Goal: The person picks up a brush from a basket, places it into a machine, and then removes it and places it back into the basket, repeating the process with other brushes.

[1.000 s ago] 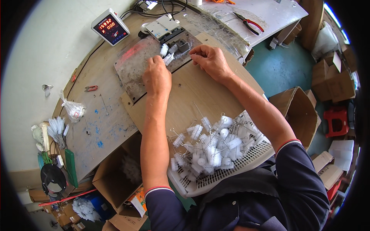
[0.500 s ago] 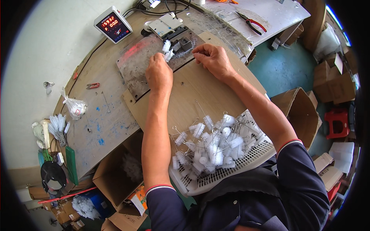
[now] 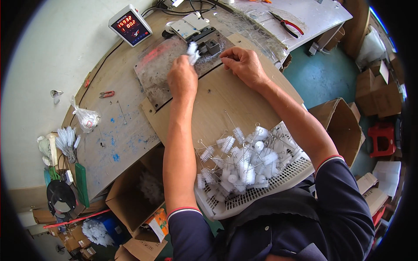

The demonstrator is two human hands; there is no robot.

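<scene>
My left hand (image 3: 183, 77) is closed at the near edge of a worn metal plate (image 3: 157, 65). From its fingertips a small white bristle brush (image 3: 193, 52) sticks up, blurred, beside the dark block of a small bench machine (image 3: 212, 47). My right hand (image 3: 244, 66) is just right of that block, thumb and fingers pinched together. Whatever is between them is too small or hidden to make out. Close to my body, a white plastic basket (image 3: 261, 195) holds many white brushes (image 3: 244, 165) with twisted-wire handles and looped ends.
A digital counter (image 3: 130, 26) with red digits stands at the back left. Red-handled pliers (image 3: 286, 24) lie on the white table at the back right. Open cardboard boxes (image 3: 337, 126) stand on both sides. A knotted plastic bag (image 3: 85, 118) sits on the left benchtop.
My left hand has moved slightly forward, and the brush in it has shifted and blurred. The right hand keeps its pinch near the same spot. The counter's lower digits differ.
</scene>
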